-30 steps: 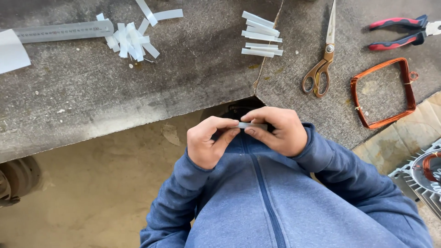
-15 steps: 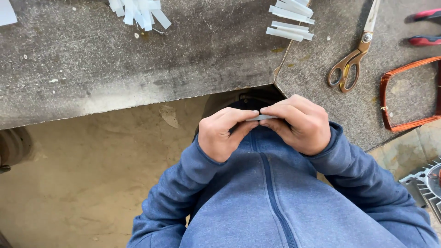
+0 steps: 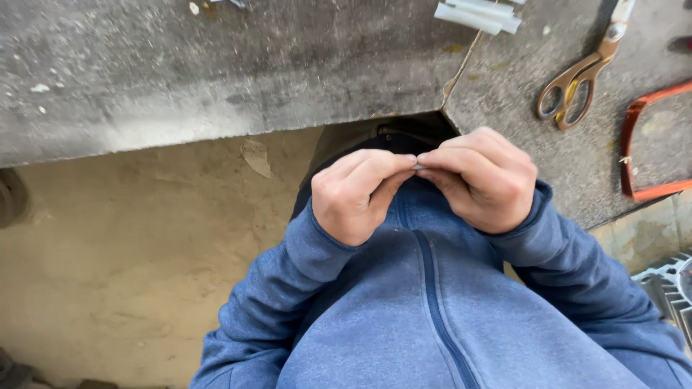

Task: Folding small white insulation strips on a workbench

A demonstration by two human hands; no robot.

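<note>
Both hands, left [image 3: 357,194] and right [image 3: 479,180], pinching a small pale strip [image 3: 417,166] between fingertips, close to the chest, below the desk [image 3: 216,79] edge. Probably folding it; steady pressing needed. Scissors [image 3: 577,75] right of strip.

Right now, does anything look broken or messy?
Nothing looks broken. The left hand and right hand pinch a small pale strip between their fingertips. Brass-handled scissors lie on the grey concrete slab, beside white strips.

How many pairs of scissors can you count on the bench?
1: the scissors lie on the grey bench at upper right, left of the orange frame. Others may lie outside the view.
</note>
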